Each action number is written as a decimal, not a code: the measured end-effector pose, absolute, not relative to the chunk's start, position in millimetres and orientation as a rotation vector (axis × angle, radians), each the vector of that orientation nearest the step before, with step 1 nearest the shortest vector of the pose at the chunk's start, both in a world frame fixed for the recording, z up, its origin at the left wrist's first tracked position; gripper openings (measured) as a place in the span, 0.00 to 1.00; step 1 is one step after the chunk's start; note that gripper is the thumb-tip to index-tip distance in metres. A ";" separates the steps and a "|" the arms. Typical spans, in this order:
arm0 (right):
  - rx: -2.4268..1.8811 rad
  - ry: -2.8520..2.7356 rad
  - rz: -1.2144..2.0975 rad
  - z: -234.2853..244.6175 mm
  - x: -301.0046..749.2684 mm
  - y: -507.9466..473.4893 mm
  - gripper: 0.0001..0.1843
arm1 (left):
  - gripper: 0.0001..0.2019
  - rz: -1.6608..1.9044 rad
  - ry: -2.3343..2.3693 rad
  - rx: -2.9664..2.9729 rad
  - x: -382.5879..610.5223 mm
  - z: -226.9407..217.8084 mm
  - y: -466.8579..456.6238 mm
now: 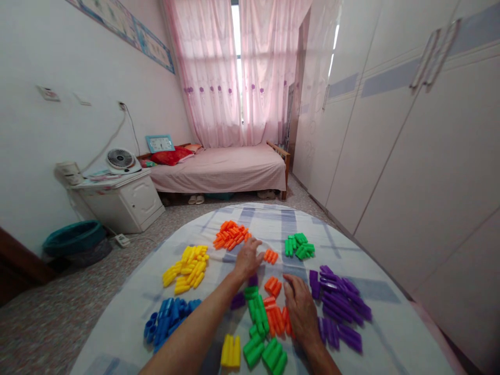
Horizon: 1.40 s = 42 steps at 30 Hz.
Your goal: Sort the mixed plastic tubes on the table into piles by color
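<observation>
My left hand (249, 259) reaches over the table's middle, fingers apart, between a pile of orange plastic blocks (231, 235) and a small orange block (271, 256). No block shows in its grasp. Lower right, my right hand (300, 304) lies with fingers loosely extended and nothing visible in them. Close to its fingertips is an orange block (273, 286); more orange pieces (276, 319) lie partly hidden beside its palm. Green blocks (258, 315) run alongside these, with larger green pieces (274, 355) nearer me. A purple piece (237, 300) shows beside my left forearm.
Yellow blocks (188, 266) and blue blocks (167, 319) lie on the left, the blue partly behind my forearm. Purple blocks (344, 297) sit right, green ones (299, 246) at the back right. A yellow block (230, 351) is near me. A patterned cloth (386, 333) covers the rounded table.
</observation>
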State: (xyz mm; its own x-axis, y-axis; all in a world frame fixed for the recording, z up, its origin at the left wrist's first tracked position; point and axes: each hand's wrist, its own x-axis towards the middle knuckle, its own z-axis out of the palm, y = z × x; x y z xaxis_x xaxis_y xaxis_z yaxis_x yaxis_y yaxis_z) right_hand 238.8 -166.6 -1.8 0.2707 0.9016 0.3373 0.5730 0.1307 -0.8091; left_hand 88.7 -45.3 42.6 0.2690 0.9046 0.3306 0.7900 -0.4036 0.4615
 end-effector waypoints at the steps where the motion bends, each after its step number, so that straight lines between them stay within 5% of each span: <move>1: -1.552 -1.409 0.422 -1.8 239.0 -166.7 0.17 | 0.15 0.774 1.541 2.369 98.0 41.3 -48.9; 7: -1.556 -1.400 0.422 -0.6 239.3 -168.1 0.17 | 0.13 0.506 1.618 2.470 128.5 35.7 -54.1; 24: -1.591 -1.441 0.415 0.5 239.0 -168.3 0.17 | 0.17 0.819 1.995 2.299 33.0 74.8 3.6; 34: -1.570 -1.405 0.428 3.3 239.0 -168.2 0.20 | 0.20 0.396 1.190 2.532 93.6 50.0 -95.0; 42: -1.565 -1.413 0.435 5.9 239.2 -169.4 0.20 | 0.17 0.338 1.227 2.488 108.6 45.3 -102.8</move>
